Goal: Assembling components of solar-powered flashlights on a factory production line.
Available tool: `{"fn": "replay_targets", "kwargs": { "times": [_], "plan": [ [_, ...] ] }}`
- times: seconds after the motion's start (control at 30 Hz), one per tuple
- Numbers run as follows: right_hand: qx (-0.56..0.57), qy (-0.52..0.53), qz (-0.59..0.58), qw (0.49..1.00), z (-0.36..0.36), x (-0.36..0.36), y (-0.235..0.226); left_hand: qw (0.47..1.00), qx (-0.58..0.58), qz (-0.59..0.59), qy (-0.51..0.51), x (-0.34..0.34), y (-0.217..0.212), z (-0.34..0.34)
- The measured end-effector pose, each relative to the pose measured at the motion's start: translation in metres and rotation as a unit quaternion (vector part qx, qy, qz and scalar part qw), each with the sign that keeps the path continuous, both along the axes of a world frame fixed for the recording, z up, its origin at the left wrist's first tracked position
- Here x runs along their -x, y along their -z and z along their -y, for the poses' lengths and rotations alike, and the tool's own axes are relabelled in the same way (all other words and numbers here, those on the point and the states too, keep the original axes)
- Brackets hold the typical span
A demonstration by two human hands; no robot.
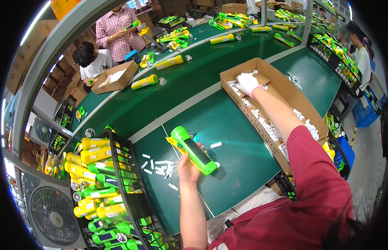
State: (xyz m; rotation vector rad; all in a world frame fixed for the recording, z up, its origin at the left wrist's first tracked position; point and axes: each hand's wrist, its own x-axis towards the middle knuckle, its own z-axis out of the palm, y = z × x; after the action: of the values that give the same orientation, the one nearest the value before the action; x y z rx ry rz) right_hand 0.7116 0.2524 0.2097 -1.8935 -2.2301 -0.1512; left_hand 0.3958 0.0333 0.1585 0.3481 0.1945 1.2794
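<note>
Head view: left hand (188, 168) has its fingers wrapped around the lower side of a green-and-yellow flashlight (194, 151), held tilted above the green table (244, 154). Right hand (246, 83), white-gloved, is down at the far end of the cardboard box (285, 98), over the small white pieces (260, 118); fingertips hidden, cannot tell if they pinch one or are free.

Main risk: flashlight could slip or twist, since one bare hand seems to carry it all and the casing looks smooth. Yellow part (174, 142) sticks out along its side; a knock could bend it or pull it off, if it is only loosely joined. Glove fabric may dull touch, so the right hand could pick up two pieces or drop one on the way out. Box wall stands between the hands; a sleeve or forearm could catch it and shove the box. Loose white strips (162, 168) lie scattered left of the flashlight, easily swept away by a low wrist. Black crate (129, 196) at left is piled high; a bump could topple flashlights off it.
</note>
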Motion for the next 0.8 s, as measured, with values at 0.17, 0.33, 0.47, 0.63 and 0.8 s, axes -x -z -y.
{"fn": "replay_targets", "kwargs": {
  "times": [0.17,0.33,0.47,0.63,0.8],
  "plan": [
    [0.011,0.007,0.143,0.99,0.021,0.016,-0.012,0.996,-0.033,-0.075,-0.038,0.005,-0.002,0.004],
    [-0.039,0.069,-0.01,0.997,0.06,0.032,-0.03,0.978,-0.059,-0.185,-0.068,0.005,-0.003,0.009],
    [-0.047,-0.022,-0.176,0.983,0.129,0.075,-0.055,0.972,-0.069,-0.215,-0.071,0.001,-0.003,0.016],
    [-0.02,-0.168,-0.298,0.939,0.187,0.132,-0.095,0.959,-0.063,-0.256,-0.103,0.005,0.0,0.03],
    [0.241,-0.266,-0.469,0.807,0.203,0.165,-0.049,0.957,-0.049,-0.264,-0.111,0.006,0.012,0.037]
  ]
}}
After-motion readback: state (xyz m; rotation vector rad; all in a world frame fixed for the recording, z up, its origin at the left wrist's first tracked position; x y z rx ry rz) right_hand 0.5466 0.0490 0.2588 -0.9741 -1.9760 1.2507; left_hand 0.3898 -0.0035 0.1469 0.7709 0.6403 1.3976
